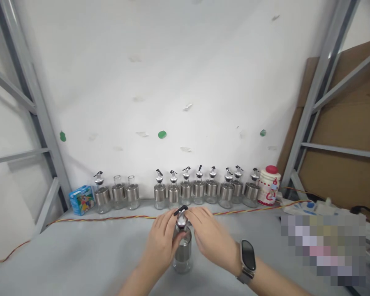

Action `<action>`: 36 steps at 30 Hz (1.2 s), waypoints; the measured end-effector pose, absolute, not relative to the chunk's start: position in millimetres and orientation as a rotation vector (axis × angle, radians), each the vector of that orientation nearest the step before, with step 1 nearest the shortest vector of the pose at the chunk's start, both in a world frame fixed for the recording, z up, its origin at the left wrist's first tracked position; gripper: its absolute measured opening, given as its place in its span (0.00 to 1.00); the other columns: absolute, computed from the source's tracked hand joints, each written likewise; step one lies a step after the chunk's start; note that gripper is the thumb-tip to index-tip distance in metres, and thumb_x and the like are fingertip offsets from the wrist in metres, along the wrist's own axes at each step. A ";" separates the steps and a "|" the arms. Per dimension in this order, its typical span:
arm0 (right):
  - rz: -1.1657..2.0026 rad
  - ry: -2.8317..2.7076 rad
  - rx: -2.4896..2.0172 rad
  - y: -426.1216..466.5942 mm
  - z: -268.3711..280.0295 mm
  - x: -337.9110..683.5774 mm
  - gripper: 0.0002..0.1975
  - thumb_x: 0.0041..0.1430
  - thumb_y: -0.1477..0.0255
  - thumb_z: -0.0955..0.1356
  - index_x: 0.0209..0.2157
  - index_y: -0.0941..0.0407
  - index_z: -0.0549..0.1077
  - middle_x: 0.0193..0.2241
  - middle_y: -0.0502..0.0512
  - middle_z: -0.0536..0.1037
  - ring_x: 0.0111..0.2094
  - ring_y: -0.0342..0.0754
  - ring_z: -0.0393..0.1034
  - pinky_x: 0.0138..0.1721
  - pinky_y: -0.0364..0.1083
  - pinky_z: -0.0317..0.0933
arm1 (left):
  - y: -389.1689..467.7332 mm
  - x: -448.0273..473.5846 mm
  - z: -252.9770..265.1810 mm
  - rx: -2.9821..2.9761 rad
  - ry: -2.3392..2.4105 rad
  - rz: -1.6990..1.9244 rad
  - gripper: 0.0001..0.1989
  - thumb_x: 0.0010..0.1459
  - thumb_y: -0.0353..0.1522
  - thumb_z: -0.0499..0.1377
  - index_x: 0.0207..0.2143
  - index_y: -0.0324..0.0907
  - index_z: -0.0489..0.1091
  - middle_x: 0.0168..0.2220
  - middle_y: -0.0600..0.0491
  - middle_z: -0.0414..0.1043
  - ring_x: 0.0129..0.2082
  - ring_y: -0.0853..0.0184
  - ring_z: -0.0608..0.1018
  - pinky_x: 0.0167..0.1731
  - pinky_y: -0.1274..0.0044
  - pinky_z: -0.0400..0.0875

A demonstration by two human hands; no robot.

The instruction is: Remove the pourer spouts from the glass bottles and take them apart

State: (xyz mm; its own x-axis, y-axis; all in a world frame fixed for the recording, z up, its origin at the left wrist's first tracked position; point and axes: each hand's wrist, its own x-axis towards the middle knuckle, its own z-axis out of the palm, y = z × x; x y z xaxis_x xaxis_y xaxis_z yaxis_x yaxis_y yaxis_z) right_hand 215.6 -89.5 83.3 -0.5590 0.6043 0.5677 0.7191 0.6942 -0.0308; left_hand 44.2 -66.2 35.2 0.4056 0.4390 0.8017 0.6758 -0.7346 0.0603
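Observation:
A glass oil bottle with a steel band stands upright on the grey table, close in front of me. A silver pour spout with a black flip lid sits in its neck. From the left, my left hand curls round the spout and upper bottle, its thumb lying across the front of the shoulder. My right hand, a watch on its wrist, closes on the spout from the other side. Its fingertips are partly hidden behind the spout.
Along the wall stand several similar bottles, two of them spoutless. A blue box is at the left end, a white jar with a red lid at the right. A twisted cable crosses the table.

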 end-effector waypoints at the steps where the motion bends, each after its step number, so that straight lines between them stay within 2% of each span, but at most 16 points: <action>1: -0.348 -2.349 -1.021 -87.9 81.3 211.7 0.15 0.52 0.84 0.57 0.41 0.59 0.64 0.34 0.58 0.68 0.36 0.51 0.60 0.40 0.52 0.55 | -65.1 45.6 33.2 -2.357 -0.979 -1.262 0.20 0.55 0.31 0.52 0.51 0.42 0.55 0.47 0.43 0.65 0.46 0.60 0.68 0.43 0.68 0.65; 6: -0.566 -2.282 -1.070 -82.6 69.1 201.2 0.10 0.55 0.82 0.57 0.37 0.60 0.65 0.31 0.58 0.67 0.33 0.51 0.59 0.37 0.51 0.55 | -64.4 47.7 31.0 -2.275 -0.925 -1.343 0.19 0.54 0.28 0.53 0.49 0.42 0.57 0.44 0.44 0.67 0.43 0.62 0.70 0.41 0.70 0.67; 11: -0.518 -2.202 -1.082 -82.8 58.5 197.7 0.13 0.54 0.83 0.58 0.41 0.61 0.64 0.35 0.60 0.69 0.37 0.53 0.59 0.42 0.54 0.54 | -65.1 49.1 30.1 -2.231 -0.937 -1.358 0.18 0.53 0.28 0.53 0.48 0.44 0.60 0.43 0.46 0.68 0.43 0.62 0.69 0.42 0.69 0.66; 14: -0.275 -2.148 -1.059 -84.4 54.6 200.0 0.20 0.51 0.85 0.57 0.47 0.60 0.61 0.39 0.61 0.68 0.41 0.53 0.59 0.44 0.55 0.55 | -65.3 50.8 28.0 -2.277 -0.978 -1.415 0.18 0.54 0.28 0.53 0.48 0.45 0.60 0.44 0.47 0.66 0.44 0.62 0.68 0.43 0.68 0.65; 18: 0.332 -2.065 -0.973 -91.7 52.9 208.9 0.33 0.43 0.89 0.56 0.53 0.55 0.54 0.49 0.57 0.63 0.51 0.48 0.55 0.51 0.50 0.52 | -68.6 50.4 28.5 -2.441 -1.166 -1.605 0.16 0.55 0.30 0.51 0.48 0.45 0.59 0.46 0.47 0.63 0.47 0.62 0.65 0.46 0.68 0.62; 21: 0.720 -2.005 -0.932 -97.7 51.0 208.5 0.34 0.45 0.84 0.62 0.55 0.53 0.51 0.53 0.56 0.58 0.53 0.49 0.53 0.52 0.49 0.51 | -73.6 49.6 32.5 -2.569 -1.256 -1.815 0.15 0.58 0.33 0.48 0.48 0.48 0.60 0.49 0.49 0.60 0.50 0.62 0.63 0.49 0.67 0.58; 23: 0.817 -1.944 -0.958 -98.6 50.1 200.6 0.33 0.45 0.78 0.66 0.54 0.54 0.52 0.51 0.57 0.60 0.51 0.51 0.56 0.51 0.50 0.52 | -75.2 49.4 36.8 -2.546 -1.332 -2.086 0.17 0.59 0.35 0.44 0.51 0.48 0.58 0.49 0.49 0.60 0.50 0.63 0.63 0.49 0.68 0.58; 26: 0.742 -1.919 -1.022 -91.8 54.3 179.4 0.26 0.43 0.72 0.70 0.46 0.55 0.62 0.43 0.55 0.67 0.46 0.52 0.61 0.46 0.49 0.55 | -68.0 44.0 44.5 -2.160 -1.525 -2.634 0.19 0.59 0.39 0.42 0.51 0.47 0.57 0.45 0.50 0.64 0.47 0.65 0.67 0.45 0.71 0.62; 29: 0.578 -1.965 -0.999 -71.4 68.4 152.7 0.22 0.43 0.68 0.71 0.42 0.55 0.65 0.40 0.54 0.69 0.44 0.52 0.62 0.45 0.48 0.55 | -48.8 25.5 48.8 -1.419 -1.715 -3.023 0.17 0.58 0.41 0.44 0.44 0.45 0.63 0.44 0.51 0.66 0.44 0.65 0.69 0.42 0.73 0.63; 31: 0.471 -1.948 -0.971 -49.2 78.7 133.1 0.21 0.45 0.66 0.69 0.42 0.55 0.63 0.40 0.55 0.69 0.43 0.50 0.63 0.43 0.47 0.56 | -34.1 9.1 46.6 -0.943 -1.853 -3.100 0.15 0.57 0.40 0.45 0.41 0.44 0.63 0.45 0.51 0.65 0.44 0.66 0.70 0.40 0.74 0.64; 36: 0.199 -1.919 -1.126 19.1 76.6 85.2 0.26 0.46 0.64 0.68 0.46 0.58 0.61 0.41 0.60 0.69 0.44 0.52 0.64 0.42 0.47 0.56 | -8.7 -13.8 25.5 -0.609 -2.100 -3.117 0.11 0.57 0.34 0.47 0.40 0.41 0.63 0.42 0.48 0.66 0.42 0.64 0.71 0.39 0.72 0.65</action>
